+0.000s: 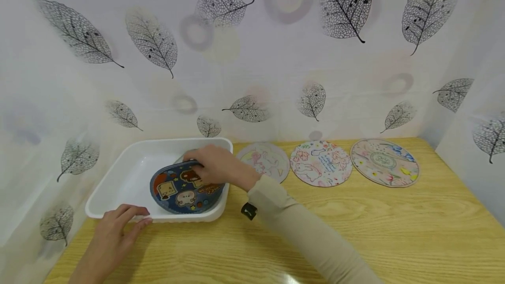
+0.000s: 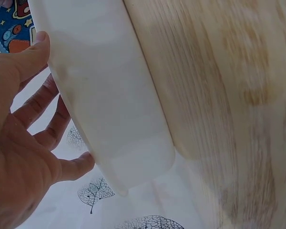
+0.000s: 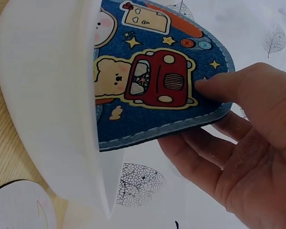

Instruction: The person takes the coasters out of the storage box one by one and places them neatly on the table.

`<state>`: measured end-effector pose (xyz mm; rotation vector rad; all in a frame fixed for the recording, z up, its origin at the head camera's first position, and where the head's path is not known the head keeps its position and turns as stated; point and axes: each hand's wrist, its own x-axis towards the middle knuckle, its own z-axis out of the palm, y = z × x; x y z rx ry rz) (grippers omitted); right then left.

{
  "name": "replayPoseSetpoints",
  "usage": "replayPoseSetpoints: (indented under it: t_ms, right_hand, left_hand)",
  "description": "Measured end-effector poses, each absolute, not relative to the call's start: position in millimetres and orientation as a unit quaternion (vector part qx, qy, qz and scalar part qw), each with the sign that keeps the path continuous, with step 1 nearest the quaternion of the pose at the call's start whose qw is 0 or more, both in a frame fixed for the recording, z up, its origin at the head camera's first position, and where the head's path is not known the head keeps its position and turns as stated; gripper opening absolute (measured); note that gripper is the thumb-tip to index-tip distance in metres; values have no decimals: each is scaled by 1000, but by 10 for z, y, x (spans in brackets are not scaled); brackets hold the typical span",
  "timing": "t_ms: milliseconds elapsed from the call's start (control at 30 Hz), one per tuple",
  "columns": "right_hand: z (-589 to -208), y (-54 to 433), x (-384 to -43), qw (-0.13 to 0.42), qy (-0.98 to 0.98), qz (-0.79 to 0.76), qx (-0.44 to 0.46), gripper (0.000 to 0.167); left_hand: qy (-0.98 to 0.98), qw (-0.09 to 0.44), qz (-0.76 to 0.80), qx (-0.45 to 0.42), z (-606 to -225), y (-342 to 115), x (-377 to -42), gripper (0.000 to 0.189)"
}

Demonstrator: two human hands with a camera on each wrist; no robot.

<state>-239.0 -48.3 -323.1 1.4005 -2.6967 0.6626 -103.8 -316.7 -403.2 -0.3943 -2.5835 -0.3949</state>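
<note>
Sleeved right hand (image 1: pixel 215 164) pinches a partly hidden blue mat (image 1: pixel 175 194); left hand (image 1: pixel 119 228) grips basin rim (image 1: pixel 187 218).

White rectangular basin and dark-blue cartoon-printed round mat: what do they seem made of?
The basin: probably plastic, smooth with a soft sheen; its walls look seamlessly moulded. The mat: perhaps rubber-backed fabric, matte; a thin dark edge shows beneath the print.

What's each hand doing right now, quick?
Left hand: closed on the near rim of the white tub.
Right hand: holding the blue cartoon mat, thumb on its printed face.
</note>
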Motion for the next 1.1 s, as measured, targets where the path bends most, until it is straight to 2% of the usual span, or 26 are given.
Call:
replayPoseSetpoints:
  t_ms: [200, 567, 833, 1100]
  right_hand:
    - [-3183, -478, -2399, 5, -861, 234, 452, 32]
    - [-3176, -443, -2449, -4, -853, 300, 427, 34]
    - [-3204, -352, -2456, -105, -833, 420, 345, 38]
    - [-3283, -254, -2478, -156, -784, 547, 248, 38]
  left_hand:
    - [-954, 230, -144, -129, -4026, -3158, -1027, 21]
    - [-939, 267, -147, -160, -4041, -3179, -1043, 25]
    - [-935, 275, -152, -165, -4057, -3193, -1032, 26]
    - [-932, 278, -157, -171, -4060, -3198, -1034, 28]
